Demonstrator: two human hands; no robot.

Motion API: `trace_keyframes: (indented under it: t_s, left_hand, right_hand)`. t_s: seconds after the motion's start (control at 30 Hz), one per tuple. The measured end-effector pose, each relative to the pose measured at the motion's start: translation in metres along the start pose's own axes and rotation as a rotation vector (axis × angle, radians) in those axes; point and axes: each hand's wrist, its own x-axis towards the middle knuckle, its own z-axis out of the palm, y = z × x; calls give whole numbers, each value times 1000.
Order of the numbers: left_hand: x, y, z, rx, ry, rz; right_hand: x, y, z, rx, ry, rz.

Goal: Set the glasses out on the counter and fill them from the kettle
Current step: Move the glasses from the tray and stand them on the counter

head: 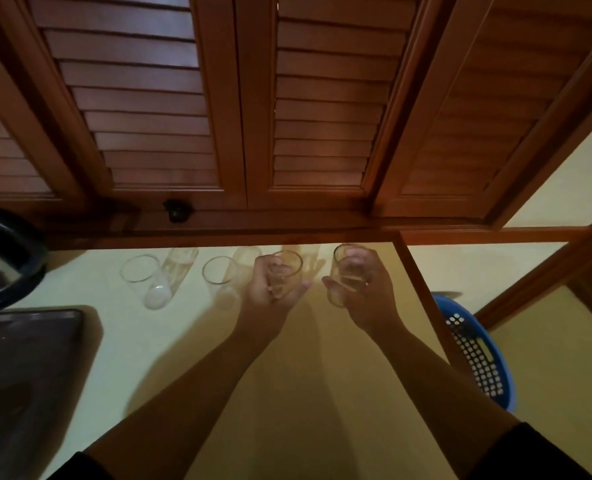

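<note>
Two clear empty glasses stand upright on the pale counter (190,358): one (145,280) at the left, another (220,277) to its right. My left hand (270,289) grips a third clear glass (287,265), fingers wrapped round its side, just right of those two. My right hand (362,285) grips a fourth glass (344,258) further right, near the counter's right edge. Both held glasses look empty; whether they touch the counter is unclear. The kettle (0,258), black-rimmed and metallic, sits at the far left edge, partly cut off.
A dark flat tray (24,368) lies at the left front of the counter. Wooden louvred cabinet doors (162,109) hang above the back of the counter. A blue perforated basket (478,351) stands below, beyond the right edge.
</note>
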Motion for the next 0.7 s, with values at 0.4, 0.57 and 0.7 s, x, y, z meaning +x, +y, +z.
trace_keyframes:
  t_s: [0.4, 0.57, 0.7]
  left_hand:
    - [27, -31, 31, 187, 14, -27]
    - [28, -29, 30, 225, 23, -9]
    - [27, -33, 26, 245, 29, 1]
  right_hand:
    - [23, 59, -1, 26, -117, 120]
    - [23, 63, -5, 28, -111, 109]
    - [15, 72, -15, -3, -93, 164]
